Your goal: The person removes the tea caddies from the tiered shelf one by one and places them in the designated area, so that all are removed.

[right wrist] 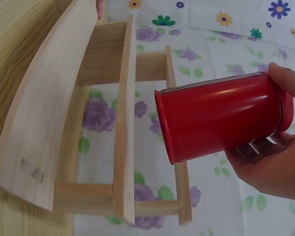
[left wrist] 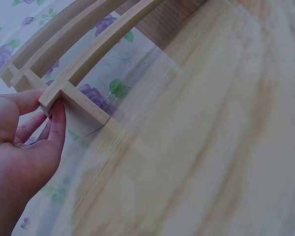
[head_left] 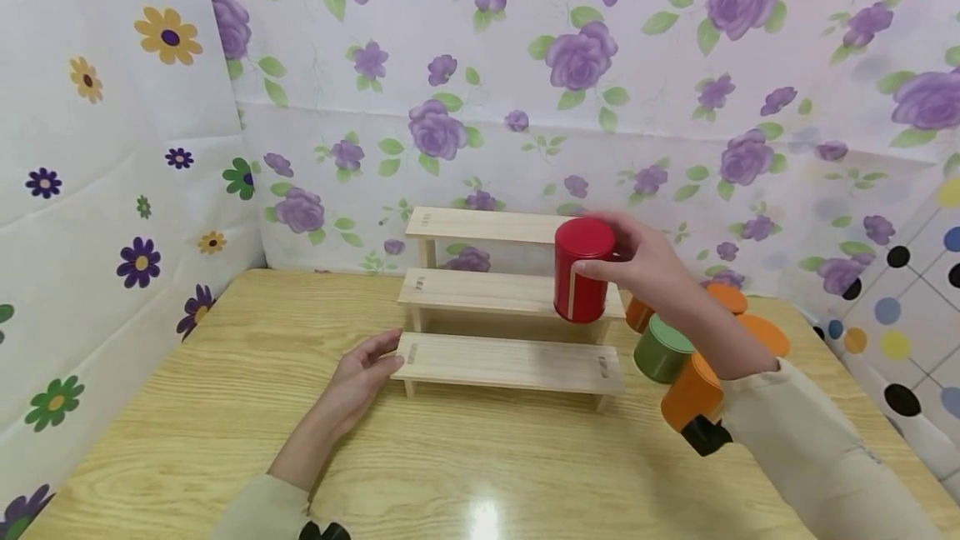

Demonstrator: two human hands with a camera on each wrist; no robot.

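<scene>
A three-step wooden display rack (head_left: 502, 363) stands on the table against the back wall. My left hand (head_left: 362, 380) pinches the left end of its lowest step, with the thumb at the corner and fingers beneath the board (left wrist: 64, 81). My right hand (head_left: 643, 263) grips a red cylindrical tin (head_left: 576, 286) near its lid, fingers and thumb round opposite sides. In the head view the tin is upright and overlaps the right part of the top and middle steps. The right wrist view shows the tin (right wrist: 221, 118) held apart from the rack's boards.
Right of the rack, partly behind my right forearm, are a green tin (head_left: 663, 354) and several orange tins, one of them (head_left: 688, 398) leaning. The wood-grain table (head_left: 315, 307) meets a flowered cloth wall (head_left: 330, 182) at the back and left.
</scene>
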